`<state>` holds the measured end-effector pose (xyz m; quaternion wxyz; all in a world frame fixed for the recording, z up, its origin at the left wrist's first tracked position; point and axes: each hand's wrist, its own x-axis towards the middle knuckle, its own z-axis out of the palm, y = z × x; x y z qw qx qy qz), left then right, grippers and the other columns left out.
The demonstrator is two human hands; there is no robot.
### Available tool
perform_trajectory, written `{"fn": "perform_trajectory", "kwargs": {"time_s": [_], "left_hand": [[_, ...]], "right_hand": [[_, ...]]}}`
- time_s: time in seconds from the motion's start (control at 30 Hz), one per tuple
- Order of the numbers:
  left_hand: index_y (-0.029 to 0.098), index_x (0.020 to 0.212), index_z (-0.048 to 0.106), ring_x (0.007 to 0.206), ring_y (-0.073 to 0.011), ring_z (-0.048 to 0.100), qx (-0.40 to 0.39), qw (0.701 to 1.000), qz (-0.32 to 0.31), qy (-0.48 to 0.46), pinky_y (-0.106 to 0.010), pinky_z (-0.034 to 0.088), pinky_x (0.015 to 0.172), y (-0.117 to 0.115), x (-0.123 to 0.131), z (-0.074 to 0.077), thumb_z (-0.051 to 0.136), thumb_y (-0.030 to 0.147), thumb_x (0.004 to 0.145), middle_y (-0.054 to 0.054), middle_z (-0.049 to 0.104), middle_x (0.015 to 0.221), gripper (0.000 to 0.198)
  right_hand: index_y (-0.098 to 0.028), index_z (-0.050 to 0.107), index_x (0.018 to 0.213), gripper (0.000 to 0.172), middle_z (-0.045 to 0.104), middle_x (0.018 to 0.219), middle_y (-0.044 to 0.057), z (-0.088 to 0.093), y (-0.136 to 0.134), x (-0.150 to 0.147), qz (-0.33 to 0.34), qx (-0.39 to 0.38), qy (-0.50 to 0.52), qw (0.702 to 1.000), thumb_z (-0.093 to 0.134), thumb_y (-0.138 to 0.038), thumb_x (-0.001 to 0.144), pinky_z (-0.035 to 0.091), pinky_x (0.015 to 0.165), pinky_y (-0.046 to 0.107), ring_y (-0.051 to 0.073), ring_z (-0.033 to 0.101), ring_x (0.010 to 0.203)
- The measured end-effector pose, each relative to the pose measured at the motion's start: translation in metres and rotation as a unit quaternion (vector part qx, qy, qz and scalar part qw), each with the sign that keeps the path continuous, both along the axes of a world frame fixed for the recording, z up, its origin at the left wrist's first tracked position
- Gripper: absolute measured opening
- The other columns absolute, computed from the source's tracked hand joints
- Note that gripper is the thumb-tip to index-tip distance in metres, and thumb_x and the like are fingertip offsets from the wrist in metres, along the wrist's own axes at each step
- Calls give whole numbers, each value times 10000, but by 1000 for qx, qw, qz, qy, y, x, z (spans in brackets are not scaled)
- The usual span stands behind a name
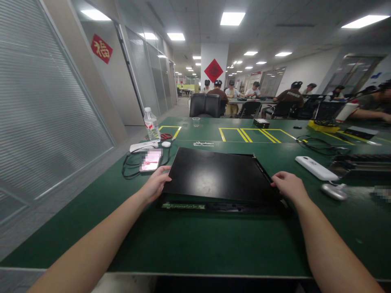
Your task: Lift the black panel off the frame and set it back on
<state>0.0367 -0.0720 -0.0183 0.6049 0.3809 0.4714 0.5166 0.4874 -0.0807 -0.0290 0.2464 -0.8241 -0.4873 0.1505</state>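
A glossy black display panel [210, 173] lies tilted over a black frame [238, 206] on the green table, with its left side raised. A strip of green circuit board [183, 206] shows along the frame's near side. My left hand [156, 183] grips the panel's left edge, thumb on top and fingers beyond the edge. On the other side my right hand [287, 185] has its fingers closed at the frame's right rim, close to the panel's edge. Its fingertips are partly hidden there.
Left of the panel are a phone [151, 160] with a black cable, a water bottle [152, 125] and red-handled scissors [165, 136]. To the right lie a white power bank [316, 168] and a silver device [334, 191]. Several people sit at tables farther back.
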Motion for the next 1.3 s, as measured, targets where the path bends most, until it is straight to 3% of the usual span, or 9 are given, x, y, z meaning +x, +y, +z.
{"fn": "perform_trajectory", "kwargs": {"time_s": [0.17, 0.4, 0.7, 0.9, 1.03, 1.17, 1.3], "left_hand": [[192, 994, 576, 544, -154, 660, -4, 1000, 0, 2, -251, 531, 495, 1, -1, -1, 621, 25, 535, 29, 707, 702, 491], [196, 1014, 578, 574, -170, 684, -1, 1000, -7, 3, -265, 547, 523, 2, -1, -2, 635, 27, 535, 19, 726, 737, 511], [200, 995, 598, 601, -177, 691, -4, 1000, 2, 4, -276, 552, 555, 0, 3, 0, 629, 20, 565, 7, 736, 760, 468], [191, 1011, 637, 705, -181, 700, 32, 999, 1, 0, -287, 548, 659, 6, 0, -5, 738, 179, 683, -31, 746, 839, 344], [168, 981, 688, 881, -220, 692, 71, 996, 14, 54, -319, 523, 812, 12, -8, -10, 816, 216, 611, -63, 743, 940, 395], [169, 843, 747, 1167, -300, 593, 106, 976, 63, 179, -368, 425, 1001, 15, -13, -11, 863, 185, 529, -117, 719, 1078, 335], [170, 717, 739, 1183, -334, 585, 110, 966, 62, 226, -397, 418, 1015, 14, -13, -11, 873, 119, 467, -135, 711, 1097, 289]], "right_hand": [[-220, 706, 793, 199, 737, 739, 29, -3, 1, 1, 9, 5, -30, 999, 538, -311, 736, 437, 569, 295, 168, 623, 541], [-232, 727, 841, 264, 679, 591, 34, 3, -4, -8, 11, -16, -45, 999, 512, -368, 772, 436, 559, 302, 186, 635, 525], [-213, 715, 816, 220, 733, 718, 44, 1, -1, -6, 22, 8, -25, 999, 535, -325, 759, 458, 540, 283, 145, 601, 454], [-206, 707, 802, 192, 748, 792, 37, 2, -1, -4, 19, 8, 15, 1000, 553, -302, 740, 469, 511, 267, 130, 601, 450], [-202, 708, 806, 196, 749, 797, 37, 1, 0, -2, 15, 9, 26, 1000, 552, -301, 742, 467, 509, 270, 127, 593, 446], [-199, 707, 779, 205, 746, 786, 46, 0, 2, 0, 10, 21, 42, 999, 554, -332, 746, 474, 522, 284, 134, 591, 457], [-197, 703, 748, 205, 745, 780, 55, -3, 3, 4, 7, 29, 53, 998, 550, -334, 741, 469, 520, 286, 140, 592, 469]]}}
